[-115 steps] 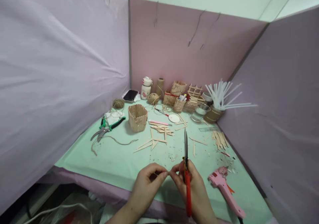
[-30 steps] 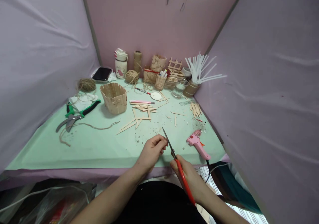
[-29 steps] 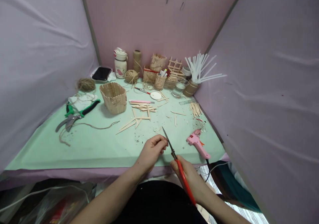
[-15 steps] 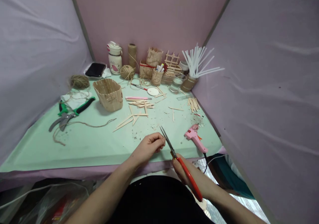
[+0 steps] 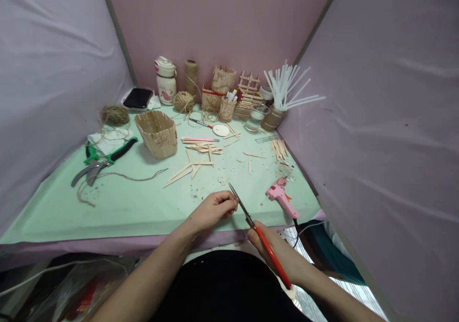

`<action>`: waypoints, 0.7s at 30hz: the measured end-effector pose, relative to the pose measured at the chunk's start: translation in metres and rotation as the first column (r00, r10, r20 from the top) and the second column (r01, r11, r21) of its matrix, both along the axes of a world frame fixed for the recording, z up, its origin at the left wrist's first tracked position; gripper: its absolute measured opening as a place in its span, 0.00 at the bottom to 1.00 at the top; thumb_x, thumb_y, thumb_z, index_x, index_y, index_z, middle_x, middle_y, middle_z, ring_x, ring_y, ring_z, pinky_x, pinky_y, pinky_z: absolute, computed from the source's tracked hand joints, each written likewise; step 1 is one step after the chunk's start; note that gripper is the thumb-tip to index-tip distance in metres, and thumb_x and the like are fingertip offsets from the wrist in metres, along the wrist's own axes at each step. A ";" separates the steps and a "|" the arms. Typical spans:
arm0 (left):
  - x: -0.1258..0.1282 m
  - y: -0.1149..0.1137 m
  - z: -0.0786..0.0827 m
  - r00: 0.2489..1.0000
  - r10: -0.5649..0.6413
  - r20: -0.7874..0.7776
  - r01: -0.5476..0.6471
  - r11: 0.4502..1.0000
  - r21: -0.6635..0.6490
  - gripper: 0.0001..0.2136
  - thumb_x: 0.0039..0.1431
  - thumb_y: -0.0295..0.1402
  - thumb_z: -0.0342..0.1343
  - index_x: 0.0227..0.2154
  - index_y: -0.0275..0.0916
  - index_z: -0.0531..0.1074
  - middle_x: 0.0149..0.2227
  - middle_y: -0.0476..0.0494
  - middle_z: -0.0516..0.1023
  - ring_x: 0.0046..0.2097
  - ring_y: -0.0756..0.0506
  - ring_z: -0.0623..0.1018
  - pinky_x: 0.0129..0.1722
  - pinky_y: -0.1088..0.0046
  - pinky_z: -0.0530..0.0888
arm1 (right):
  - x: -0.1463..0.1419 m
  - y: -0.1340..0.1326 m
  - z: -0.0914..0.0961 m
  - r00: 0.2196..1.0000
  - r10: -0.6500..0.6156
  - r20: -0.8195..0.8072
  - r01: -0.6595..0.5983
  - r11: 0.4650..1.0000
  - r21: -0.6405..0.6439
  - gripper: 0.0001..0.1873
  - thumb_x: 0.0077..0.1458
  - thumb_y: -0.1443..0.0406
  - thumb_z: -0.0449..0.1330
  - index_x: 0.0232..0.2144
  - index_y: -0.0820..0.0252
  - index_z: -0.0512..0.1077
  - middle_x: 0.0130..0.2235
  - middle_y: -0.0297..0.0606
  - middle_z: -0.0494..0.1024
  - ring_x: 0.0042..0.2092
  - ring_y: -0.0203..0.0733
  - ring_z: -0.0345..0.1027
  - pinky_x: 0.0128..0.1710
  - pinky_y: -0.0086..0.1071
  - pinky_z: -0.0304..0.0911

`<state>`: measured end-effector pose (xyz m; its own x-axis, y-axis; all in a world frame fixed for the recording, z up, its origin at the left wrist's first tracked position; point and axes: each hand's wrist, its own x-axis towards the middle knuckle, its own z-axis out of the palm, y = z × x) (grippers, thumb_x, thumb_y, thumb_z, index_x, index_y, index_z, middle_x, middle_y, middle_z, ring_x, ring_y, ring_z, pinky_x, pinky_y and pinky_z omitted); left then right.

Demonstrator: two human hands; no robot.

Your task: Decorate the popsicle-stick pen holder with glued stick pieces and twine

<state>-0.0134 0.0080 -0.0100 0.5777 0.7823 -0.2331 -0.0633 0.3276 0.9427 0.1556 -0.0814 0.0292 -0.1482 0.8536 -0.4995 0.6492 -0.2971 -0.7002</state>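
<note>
My right hand (image 5: 263,243) is wrapped round the red handles of a pair of scissors (image 5: 269,251), whose blades point up and to the left. Close beside the blades, my left hand (image 5: 217,208) is closed, thumb against curled fingers; whatever it pinches is too small or hidden to make out. Both hands are at the front edge of the green-covered table (image 5: 136,219). Beyond them lie wooden sticks (image 5: 204,147), some joined into an angular shape, and small scraps. A pink glue gun (image 5: 281,197) rests to the right of the scissors.
A wooden-stick basket (image 5: 158,138) and green-handled pruning shears (image 5: 98,164) stand left. At the back are a bottle (image 5: 166,83), twine balls (image 5: 184,101), a water cup (image 5: 256,119) and white glue sticks (image 5: 283,90). Fabric walls (image 5: 376,121) enclose the sides.
The scissor blades have drawn closer together beside my left hand. Both hands otherwise stay almost in place, and the view has shifted very slightly.
</note>
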 end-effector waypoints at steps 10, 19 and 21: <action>0.021 -0.019 -0.007 0.944 0.315 0.101 -0.291 0.936 -0.200 0.12 0.51 0.41 0.57 0.27 0.35 0.72 0.26 0.48 0.72 0.26 0.53 0.66 0.28 0.76 0.63 | -0.002 0.003 -0.017 0.992 -0.128 0.018 0.126 0.989 0.083 0.19 0.60 0.49 0.46 0.27 0.55 0.56 0.28 0.30 0.62 0.32 0.40 0.57 0.34 0.33 0.54; 0.022 -0.016 -0.011 0.944 0.325 0.046 -0.319 0.941 -0.109 0.10 0.49 0.38 0.60 0.25 0.35 0.72 0.24 0.50 0.72 0.24 0.54 0.66 0.27 0.77 0.63 | -0.001 -0.003 -0.026 0.992 -0.115 0.057 0.108 0.988 0.111 0.17 0.60 0.52 0.49 0.26 0.56 0.57 0.26 0.30 0.64 0.30 0.39 0.59 0.31 0.31 0.54; 0.020 -0.015 -0.009 0.950 0.311 0.030 -0.307 0.946 -0.104 0.11 0.49 0.39 0.60 0.25 0.35 0.72 0.24 0.49 0.72 0.24 0.54 0.66 0.27 0.76 0.63 | 0.000 -0.003 -0.026 0.993 -0.102 0.057 0.095 0.989 0.115 0.18 0.61 0.51 0.48 0.25 0.56 0.56 0.25 0.30 0.63 0.30 0.38 0.59 0.30 0.31 0.54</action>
